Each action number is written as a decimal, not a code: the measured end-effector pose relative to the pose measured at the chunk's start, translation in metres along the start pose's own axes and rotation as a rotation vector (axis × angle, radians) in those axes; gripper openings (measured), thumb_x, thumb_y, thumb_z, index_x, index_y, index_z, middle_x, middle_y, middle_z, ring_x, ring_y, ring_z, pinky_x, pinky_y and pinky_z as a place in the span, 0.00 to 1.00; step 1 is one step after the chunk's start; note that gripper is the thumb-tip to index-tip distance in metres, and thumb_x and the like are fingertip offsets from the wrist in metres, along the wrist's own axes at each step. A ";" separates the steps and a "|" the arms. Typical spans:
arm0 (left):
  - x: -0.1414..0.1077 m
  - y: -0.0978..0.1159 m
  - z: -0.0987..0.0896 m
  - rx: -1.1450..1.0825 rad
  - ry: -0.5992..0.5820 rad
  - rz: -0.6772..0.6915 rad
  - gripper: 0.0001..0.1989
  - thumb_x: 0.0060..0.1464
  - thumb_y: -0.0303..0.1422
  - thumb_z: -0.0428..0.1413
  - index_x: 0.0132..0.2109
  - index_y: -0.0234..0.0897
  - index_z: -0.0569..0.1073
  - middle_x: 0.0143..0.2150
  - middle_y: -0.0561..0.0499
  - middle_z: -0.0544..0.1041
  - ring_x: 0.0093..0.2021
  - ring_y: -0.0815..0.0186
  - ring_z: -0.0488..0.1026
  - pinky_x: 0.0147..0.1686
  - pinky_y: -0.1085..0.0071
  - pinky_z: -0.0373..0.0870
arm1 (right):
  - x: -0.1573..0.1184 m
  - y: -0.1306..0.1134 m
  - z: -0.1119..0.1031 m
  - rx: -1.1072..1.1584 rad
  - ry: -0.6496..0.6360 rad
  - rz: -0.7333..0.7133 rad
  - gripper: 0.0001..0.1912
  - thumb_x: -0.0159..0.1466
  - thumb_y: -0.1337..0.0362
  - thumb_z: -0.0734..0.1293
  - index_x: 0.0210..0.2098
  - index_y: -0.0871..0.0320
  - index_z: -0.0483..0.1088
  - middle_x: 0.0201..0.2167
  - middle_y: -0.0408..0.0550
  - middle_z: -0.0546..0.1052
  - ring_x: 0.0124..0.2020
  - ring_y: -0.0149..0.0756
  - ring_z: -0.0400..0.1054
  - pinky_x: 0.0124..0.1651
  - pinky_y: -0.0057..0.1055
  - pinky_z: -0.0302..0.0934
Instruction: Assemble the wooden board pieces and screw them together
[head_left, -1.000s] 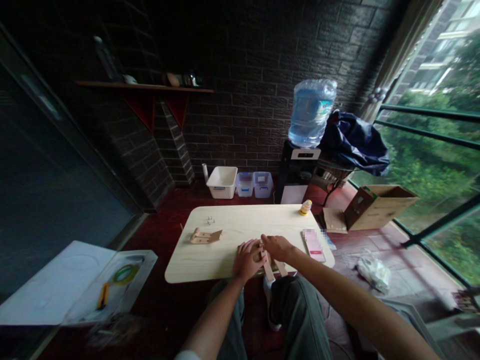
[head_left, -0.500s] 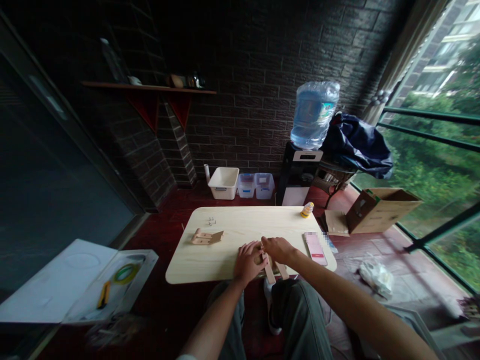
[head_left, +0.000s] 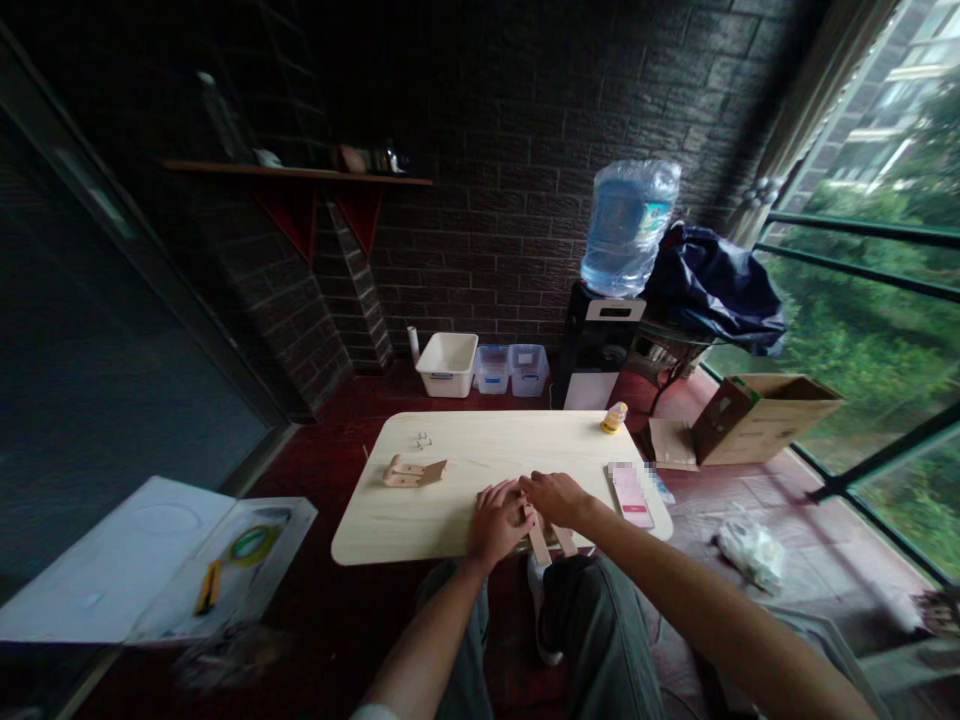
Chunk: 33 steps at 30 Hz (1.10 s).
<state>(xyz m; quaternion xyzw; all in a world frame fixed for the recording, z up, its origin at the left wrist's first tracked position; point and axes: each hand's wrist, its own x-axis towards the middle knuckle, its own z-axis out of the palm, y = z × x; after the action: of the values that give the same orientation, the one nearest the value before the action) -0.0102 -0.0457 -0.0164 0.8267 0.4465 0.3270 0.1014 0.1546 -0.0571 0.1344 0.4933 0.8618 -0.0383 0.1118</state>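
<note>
At the near edge of the pale table (head_left: 457, 545), my left hand (head_left: 495, 522) is wrapped over a small wooden assembly (head_left: 538, 546), whose two flat strips jut toward my knees. Right beside it, my right hand (head_left: 559, 498) is closed, fingertips pinched together at the assembly's far end. Whatever lies in that pinch is hidden or too small to make out. To the left rests another wooden piece (head_left: 415, 472) with a slanted flat panel. Several small screws (head_left: 424, 440) stand on the tabletop behind it.
A phone (head_left: 631, 495) lies at the table's right side, and a yellow-capped bottle (head_left: 614, 418) stands at the far right corner. An open white case (head_left: 217, 570) is on the floor at left. Storage bins (head_left: 448, 366), a water dispenser (head_left: 604, 345) and a cardboard box (head_left: 757, 425) are beyond.
My right hand has shifted and turned slightly, its fingertips staying at the assembly's far end. My left hand holds its place.
</note>
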 end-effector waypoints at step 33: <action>0.000 0.001 0.001 0.004 0.043 0.021 0.16 0.53 0.36 0.64 0.51 0.50 0.79 0.63 0.49 0.74 0.65 0.53 0.67 0.67 0.47 0.60 | -0.005 -0.002 -0.005 0.000 0.000 0.029 0.20 0.70 0.69 0.61 0.60 0.58 0.63 0.50 0.59 0.78 0.46 0.46 0.78 0.41 0.35 0.70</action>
<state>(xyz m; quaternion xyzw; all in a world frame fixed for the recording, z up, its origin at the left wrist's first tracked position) -0.0092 -0.0462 -0.0168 0.8243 0.4405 0.3449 0.0867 0.1547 -0.0617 0.1405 0.5058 0.8545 -0.0367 0.1126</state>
